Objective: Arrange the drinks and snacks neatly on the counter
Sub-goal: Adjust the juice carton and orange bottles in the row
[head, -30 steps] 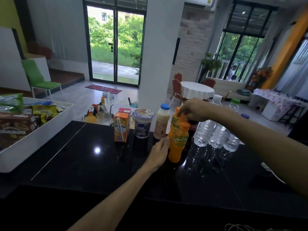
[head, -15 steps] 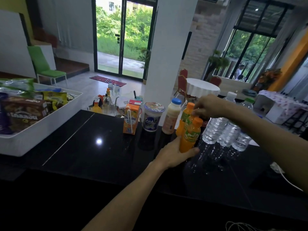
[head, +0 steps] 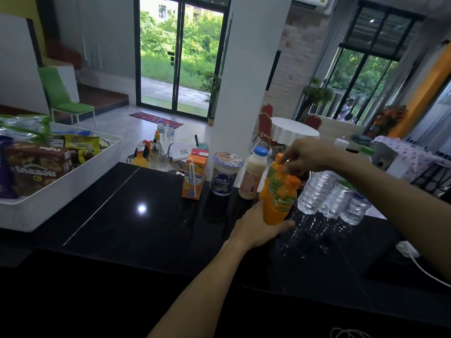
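Drinks stand in a row at the far edge of the black counter (head: 151, 220): an orange juice carton (head: 194, 178), a white yogurt cup (head: 225, 174), a blue-capped milk bottle (head: 252, 174), several orange juice bottles and clear water bottles (head: 329, 196). My left hand (head: 256, 228) grips the base of the front orange juice bottle (head: 280, 201). My right hand (head: 307, 153) pinches the cap of an orange bottle (head: 274, 174) behind it. A dark bottle behind them is mostly hidden.
A white tray (head: 61, 191) of snack packs and a brown biscuit box (head: 36, 167) sits at the counter's left end. A white cable (head: 419, 264) lies at the right. A lower table with bottles and a kettle stands beyond the counter.
My left hand has gone from touching the front orange bottle's side to gripping its base. My right hand stays on the rear bottle's cap.
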